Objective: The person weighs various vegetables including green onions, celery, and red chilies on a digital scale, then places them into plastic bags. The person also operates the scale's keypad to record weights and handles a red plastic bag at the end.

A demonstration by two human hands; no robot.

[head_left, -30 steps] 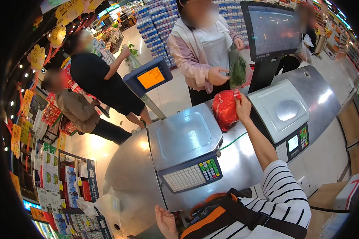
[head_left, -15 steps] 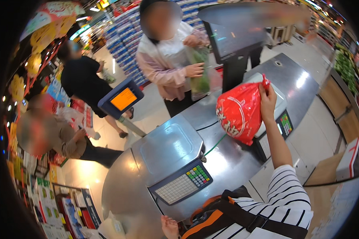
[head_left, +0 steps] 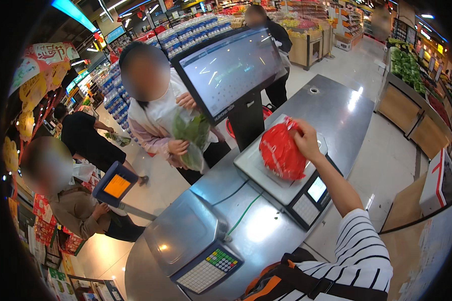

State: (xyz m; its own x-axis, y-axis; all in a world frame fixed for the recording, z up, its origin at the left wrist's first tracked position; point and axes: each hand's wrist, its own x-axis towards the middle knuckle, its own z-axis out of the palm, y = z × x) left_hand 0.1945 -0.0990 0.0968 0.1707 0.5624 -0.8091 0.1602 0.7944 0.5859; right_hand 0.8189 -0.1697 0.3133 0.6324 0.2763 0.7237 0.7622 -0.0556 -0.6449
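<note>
My right hand is closed on the top of a full red plastic bag. What the bag holds is hidden. It rests on or just above the pale platform of the far weighing scale; I cannot tell whether its weight is down. The scale's lit display and its keypad face me. My left hand is out of view.
A second scale stands nearer on the metal counter, its orange display on a post. Behind the far scale rises a large screen. Across the counter a person holds a clear bag of leafy greens. Cables cross the counter.
The red bag has come down and slightly left onto or over the far scale's platform, still in my right hand. My left hand has left the picture. My view has shifted.
</note>
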